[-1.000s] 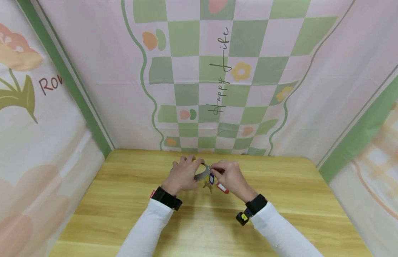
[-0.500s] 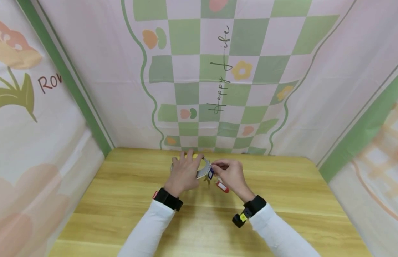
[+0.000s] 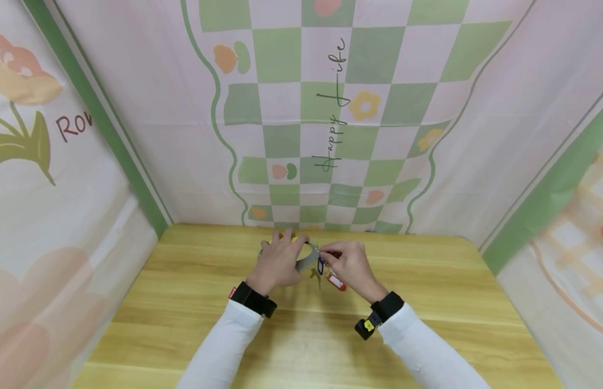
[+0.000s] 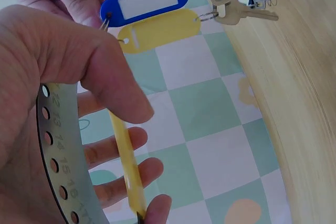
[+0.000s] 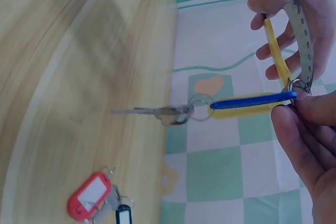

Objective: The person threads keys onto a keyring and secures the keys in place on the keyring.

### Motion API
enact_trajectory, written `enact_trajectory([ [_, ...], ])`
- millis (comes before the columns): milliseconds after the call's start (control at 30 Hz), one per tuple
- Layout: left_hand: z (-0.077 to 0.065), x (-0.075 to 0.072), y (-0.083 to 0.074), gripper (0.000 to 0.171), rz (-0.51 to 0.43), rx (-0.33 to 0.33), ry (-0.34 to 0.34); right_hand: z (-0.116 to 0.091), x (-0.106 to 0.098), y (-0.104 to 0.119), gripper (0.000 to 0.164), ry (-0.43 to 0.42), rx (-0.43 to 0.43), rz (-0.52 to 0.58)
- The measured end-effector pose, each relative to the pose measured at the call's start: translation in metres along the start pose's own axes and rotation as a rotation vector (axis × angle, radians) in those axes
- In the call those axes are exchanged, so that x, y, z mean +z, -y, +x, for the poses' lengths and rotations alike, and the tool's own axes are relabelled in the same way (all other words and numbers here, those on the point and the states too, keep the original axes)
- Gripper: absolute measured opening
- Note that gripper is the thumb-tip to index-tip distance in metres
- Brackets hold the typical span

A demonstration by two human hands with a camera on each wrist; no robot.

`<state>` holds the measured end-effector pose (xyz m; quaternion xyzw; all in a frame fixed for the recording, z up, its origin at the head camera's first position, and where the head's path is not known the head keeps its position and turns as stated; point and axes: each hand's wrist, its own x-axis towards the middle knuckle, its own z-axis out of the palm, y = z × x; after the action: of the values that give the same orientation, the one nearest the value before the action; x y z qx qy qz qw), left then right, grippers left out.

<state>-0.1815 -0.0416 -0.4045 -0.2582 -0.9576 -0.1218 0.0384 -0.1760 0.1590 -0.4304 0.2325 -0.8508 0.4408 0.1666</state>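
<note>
My left hand (image 3: 277, 265) grips a large grey metal hoop (image 4: 60, 156) with numbered holes along its band. A yellow strip (image 4: 128, 166) runs alongside the hoop by the left fingers. At the hoop's right side, my right hand (image 3: 349, 265) pinches a small metal ring (image 5: 296, 85) at the end of a blue key tag (image 4: 149, 2) with a white label. A yellow key tag (image 4: 160, 30) hangs beside the blue one. From the far ends of both tags hang keys (image 4: 231, 1) on thin split rings. The exact hold of the right fingertips is partly hidden.
On the wooden table (image 3: 301, 346) lies a red key tag (image 5: 89, 195) with a key, next to a dark tag (image 5: 123, 214). Behind the table hangs a checked green and white cloth (image 3: 326, 135); more cloth hangs at both sides.
Both hands stay at nearly the same place, with small shifts at the hoop's right side. The blue tag and hanging keys swing and turn slightly.
</note>
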Motion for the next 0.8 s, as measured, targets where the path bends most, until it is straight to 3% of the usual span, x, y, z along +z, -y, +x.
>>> enact_trajectory([
  [167,-0.0009,-0.0013,0.0006,0.069,-0.017,0.003,0.020,0.0005,-0.0003,0.0007,0.010,0.005,-0.103,-0.095],
  [400,-0.0017,-0.0019,0.0000,0.070,-0.027,-0.006,0.028,-0.0009,0.0014,-0.0036,0.011,-0.012,-0.113,-0.089],
  [533,-0.0012,-0.0001,0.0002,0.071,-0.011,-0.008,0.010,-0.0014,0.0023,-0.0027,0.011,-0.016,-0.064,-0.069],
  [800,-0.0021,0.0026,-0.0039,0.075,0.055,-0.030,-0.072,-0.0036,0.0034,0.0021,0.009,-0.072,0.123,0.025],
])
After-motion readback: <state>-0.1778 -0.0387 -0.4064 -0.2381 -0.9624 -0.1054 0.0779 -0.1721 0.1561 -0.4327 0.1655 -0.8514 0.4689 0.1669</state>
